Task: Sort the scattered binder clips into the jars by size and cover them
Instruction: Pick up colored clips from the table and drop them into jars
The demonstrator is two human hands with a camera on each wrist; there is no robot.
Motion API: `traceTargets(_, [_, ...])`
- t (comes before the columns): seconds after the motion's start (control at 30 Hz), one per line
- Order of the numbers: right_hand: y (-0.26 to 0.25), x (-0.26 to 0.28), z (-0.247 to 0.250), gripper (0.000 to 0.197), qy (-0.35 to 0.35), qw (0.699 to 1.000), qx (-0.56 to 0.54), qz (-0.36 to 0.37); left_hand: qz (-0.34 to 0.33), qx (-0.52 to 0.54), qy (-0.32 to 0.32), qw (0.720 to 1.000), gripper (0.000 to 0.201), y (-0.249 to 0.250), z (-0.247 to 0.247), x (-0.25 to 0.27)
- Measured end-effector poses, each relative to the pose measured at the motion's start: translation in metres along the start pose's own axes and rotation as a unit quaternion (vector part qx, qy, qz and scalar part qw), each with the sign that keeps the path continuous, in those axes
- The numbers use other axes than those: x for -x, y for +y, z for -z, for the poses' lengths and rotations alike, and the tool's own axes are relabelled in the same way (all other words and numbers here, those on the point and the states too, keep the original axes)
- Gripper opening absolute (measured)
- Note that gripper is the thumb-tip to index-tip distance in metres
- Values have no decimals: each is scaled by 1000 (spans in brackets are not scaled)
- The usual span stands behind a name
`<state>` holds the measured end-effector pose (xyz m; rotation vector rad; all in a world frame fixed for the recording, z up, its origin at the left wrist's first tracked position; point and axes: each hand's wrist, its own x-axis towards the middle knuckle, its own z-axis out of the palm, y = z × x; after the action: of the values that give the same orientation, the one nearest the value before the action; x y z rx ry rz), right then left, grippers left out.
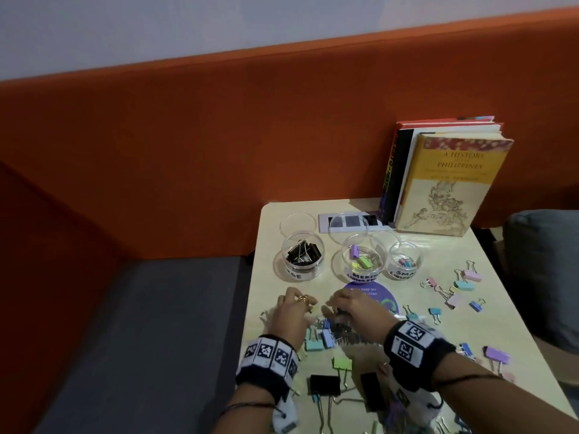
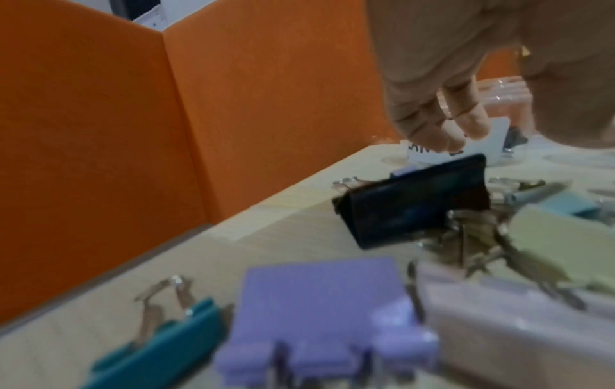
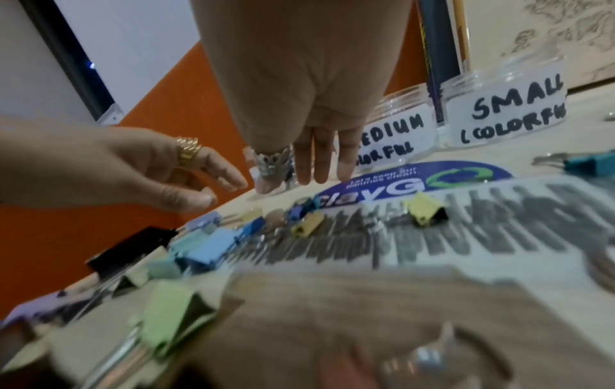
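Observation:
Three open jars stand in a row: the large jar (image 1: 302,256) with black clips, the medium jar (image 1: 363,258) (image 3: 396,136) and the small jar (image 1: 404,261) (image 3: 505,105) with pastel clips. Their clear lids (image 1: 297,222) lie behind them. My left hand (image 1: 297,303) (image 3: 219,192) hovers with loosely curled fingers (image 2: 439,126) over a black clip (image 2: 412,202) and holds nothing. My right hand (image 1: 336,303) (image 3: 312,176) points straight fingers down at the table, empty. A pile of mixed clips (image 1: 329,333) lies between and under both hands.
More pastel clips (image 1: 460,285) are scattered at the right; black clips (image 1: 325,385) and a purple clip (image 1: 496,355) lie near me. Books (image 1: 448,183) stand at the back right. A purple round sticker (image 1: 388,296) is on the table (image 1: 266,292). An orange sofa back rises behind.

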<state>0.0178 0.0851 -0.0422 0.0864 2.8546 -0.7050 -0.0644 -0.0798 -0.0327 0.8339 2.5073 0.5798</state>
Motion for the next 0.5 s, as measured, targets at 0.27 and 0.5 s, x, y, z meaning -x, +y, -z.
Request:
traceTargets(0.27, [-5, 14, -7, 41, -59, 993, 102, -10, 36, -124, -67, 989, 39, 1, -12, 0])
traceTargets(0.5, [-11, 8, 2, 31, -53, 995, 26, -78, 36, -90, -59, 993, 36, -1, -14, 6])
